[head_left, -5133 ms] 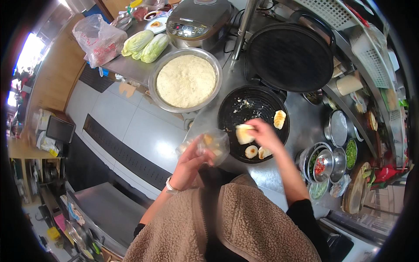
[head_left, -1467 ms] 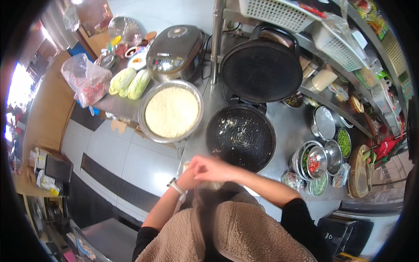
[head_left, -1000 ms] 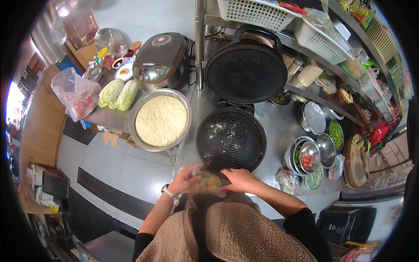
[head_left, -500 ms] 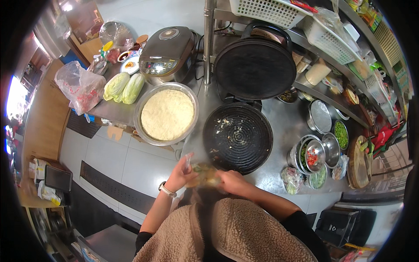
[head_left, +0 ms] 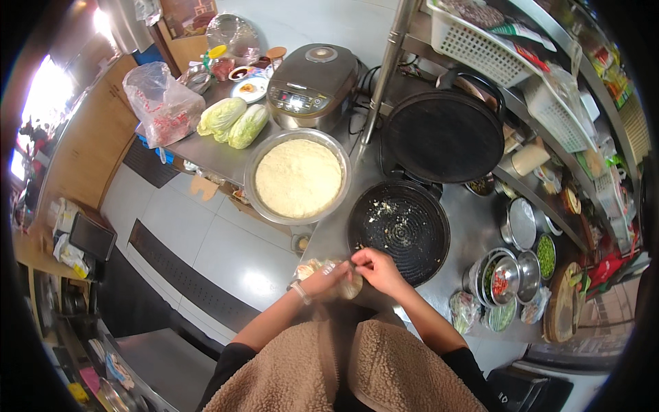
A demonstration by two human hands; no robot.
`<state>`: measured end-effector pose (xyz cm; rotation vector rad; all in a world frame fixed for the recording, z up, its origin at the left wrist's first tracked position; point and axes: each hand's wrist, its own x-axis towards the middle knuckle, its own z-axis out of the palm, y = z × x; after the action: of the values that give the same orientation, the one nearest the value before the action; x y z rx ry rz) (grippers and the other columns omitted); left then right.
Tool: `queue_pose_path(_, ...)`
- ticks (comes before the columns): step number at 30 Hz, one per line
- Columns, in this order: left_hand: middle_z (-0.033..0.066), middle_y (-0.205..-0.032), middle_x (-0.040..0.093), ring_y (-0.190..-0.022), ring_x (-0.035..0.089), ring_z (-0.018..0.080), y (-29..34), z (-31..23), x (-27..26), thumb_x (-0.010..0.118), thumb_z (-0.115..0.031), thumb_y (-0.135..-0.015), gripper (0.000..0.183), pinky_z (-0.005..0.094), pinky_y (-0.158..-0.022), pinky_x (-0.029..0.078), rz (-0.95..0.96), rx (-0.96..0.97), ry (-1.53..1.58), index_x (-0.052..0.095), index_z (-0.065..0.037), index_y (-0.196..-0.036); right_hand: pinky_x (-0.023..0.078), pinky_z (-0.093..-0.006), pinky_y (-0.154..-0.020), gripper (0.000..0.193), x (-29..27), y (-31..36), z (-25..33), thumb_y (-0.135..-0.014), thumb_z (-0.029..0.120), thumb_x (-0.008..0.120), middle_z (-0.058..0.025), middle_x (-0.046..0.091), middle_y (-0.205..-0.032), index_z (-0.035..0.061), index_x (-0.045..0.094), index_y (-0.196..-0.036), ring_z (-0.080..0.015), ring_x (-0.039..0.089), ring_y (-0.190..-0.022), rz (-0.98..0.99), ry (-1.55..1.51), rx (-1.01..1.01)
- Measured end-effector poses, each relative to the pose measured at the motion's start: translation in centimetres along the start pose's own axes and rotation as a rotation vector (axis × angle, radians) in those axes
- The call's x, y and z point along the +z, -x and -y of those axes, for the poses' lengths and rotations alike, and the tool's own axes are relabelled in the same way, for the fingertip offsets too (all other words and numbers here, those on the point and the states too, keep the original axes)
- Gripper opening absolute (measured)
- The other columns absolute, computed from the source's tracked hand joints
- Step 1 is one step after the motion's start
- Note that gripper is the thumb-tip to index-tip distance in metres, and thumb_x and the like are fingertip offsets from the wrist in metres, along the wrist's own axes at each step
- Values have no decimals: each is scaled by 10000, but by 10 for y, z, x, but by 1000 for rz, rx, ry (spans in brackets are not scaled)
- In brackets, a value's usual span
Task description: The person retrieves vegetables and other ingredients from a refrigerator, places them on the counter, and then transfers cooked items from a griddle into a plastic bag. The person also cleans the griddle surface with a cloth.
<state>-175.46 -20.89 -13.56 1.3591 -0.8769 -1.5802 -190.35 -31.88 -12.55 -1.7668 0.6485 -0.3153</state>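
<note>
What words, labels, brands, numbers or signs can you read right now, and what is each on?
None is clear enough to quote.
Rice cooker: lit display and small panel markings, too small to read.
Translucent plastic bag at upper left: red print, too creased and blurred to read.
Black container at lower right: small white mark, too small to make out.
Packaging on the upper right shelf: too blurred to read.

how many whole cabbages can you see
2: the left cabbage lies on the counter beside the plastic bag; the right cabbage lies alongside, nearer the rice cooker. Others could be hidden.
</note>
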Motion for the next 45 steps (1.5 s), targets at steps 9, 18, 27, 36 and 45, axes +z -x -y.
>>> queue_pose_path(9,0,-623,523,-558,442,81,-1,-2,-6,402,-308,-908,389,242,-527,381,-7,-115,216,560,-49,-665,419,-210,-550,74,9,7,-14,-780,63,586,26,528,-659,39,525,-744,-54,501,-598,256,-105,116)
queue_pose_path(18,77,-771,621,-718,581,188,2,8,-5,583,-36,-706,102,277,-665,456,-169,381,-554,650,-55,-780,447,-205,-685,126,12,4,-10,-812,86,577,-12,600,-809,22,598,-919,-71,545,-739,-13,-272,110)
queue_pose_path(27,60,-791,475,-723,470,226,-1,-4,-18,554,-191,-644,187,349,-623,361,-226,959,-1374,532,-102,-806,460,-371,-732,179,15,-19,-16,-785,108,501,-118,576,-920,8,536,-929,-320,561,-848,230,398,-185)
queue_pose_path(36,96,-623,572,-569,552,282,11,56,-57,586,-214,-761,269,374,-514,416,-185,552,-1240,524,-89,-531,453,-432,-615,172,1,-15,-35,-764,198,510,-132,569,-760,52,589,-717,-325,570,-744,244,764,-174)
queue_pose_path(45,86,-714,622,-648,551,129,12,40,-49,593,-92,-775,156,243,-622,429,-234,301,-47,617,23,-672,454,-460,-643,229,6,-19,-28,-764,215,496,-166,606,-725,39,636,-721,-337,592,-741,216,669,75)
